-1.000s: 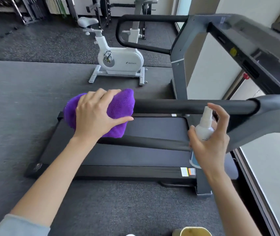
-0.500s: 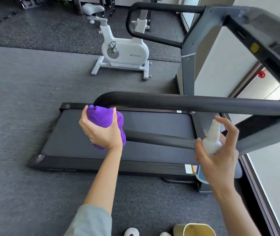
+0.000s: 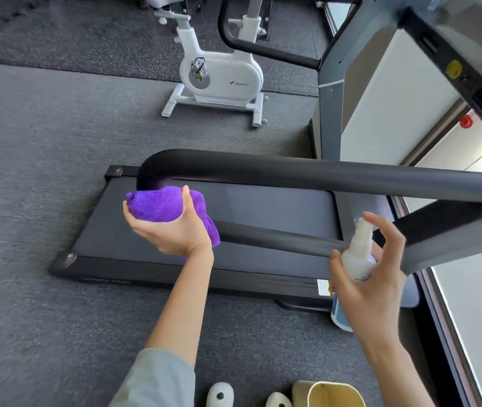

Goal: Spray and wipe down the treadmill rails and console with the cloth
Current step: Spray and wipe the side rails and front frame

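My left hand (image 3: 172, 230) grips a bunched purple cloth (image 3: 160, 205), palm up, just below the curved end of the near black treadmill rail (image 3: 321, 174). The cloth covers the left end of the lower black rail (image 3: 277, 237). My right hand (image 3: 371, 286) holds a small white spray bottle (image 3: 358, 255) upright, with the index finger raised beside the nozzle, next to the lower rail's right end. The grey console (image 3: 462, 33) slants across the upper right. The treadmill belt (image 3: 263, 212) lies beneath the rails.
A white exercise bike (image 3: 219, 74) stands behind the treadmill on the dark gym floor. The far black rail (image 3: 263, 51) and a grey upright (image 3: 330, 104) rise at the back. A yellow container (image 3: 330, 395) and white slippers (image 3: 219, 395) sit at the bottom edge. A window wall runs along the right.
My left hand took the cloth off the top rail's end, turned palm up and dropped below the bend onto the lower rail. The view tilted down and closer; my right hand kept the bottle.
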